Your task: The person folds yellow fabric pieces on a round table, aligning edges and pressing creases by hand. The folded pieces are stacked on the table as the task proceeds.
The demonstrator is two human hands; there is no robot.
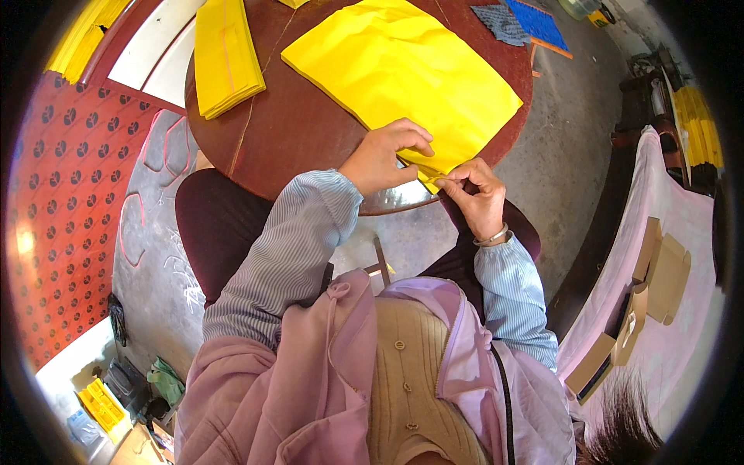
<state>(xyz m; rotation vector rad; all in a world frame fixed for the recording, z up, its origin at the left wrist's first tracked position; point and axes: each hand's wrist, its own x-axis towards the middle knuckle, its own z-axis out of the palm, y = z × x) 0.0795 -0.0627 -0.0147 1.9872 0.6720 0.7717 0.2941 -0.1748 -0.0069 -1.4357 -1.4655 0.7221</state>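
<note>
A large flat yellow fabric piece (411, 70) lies slightly wrinkled across a round brown table (271, 139), its near corner reaching the table's front edge. At that gathered corner, my right hand (477, 194) pinches the fabric between thumb and fingers. My left hand (386, 159) is just to the left, over the fabric's near edge, its curved fingers and thumb apart with nothing visible between them. What lies under the left fingers is partly hidden.
A stack of folded yellow fabric (225, 62) sits at the table's left. Beyond its far right are a grey cloth (500, 25) and a blue board (542, 27). Opened cardboard boxes (620, 333) rest on a pink-covered surface (682, 256) at right. My knees are under the table.
</note>
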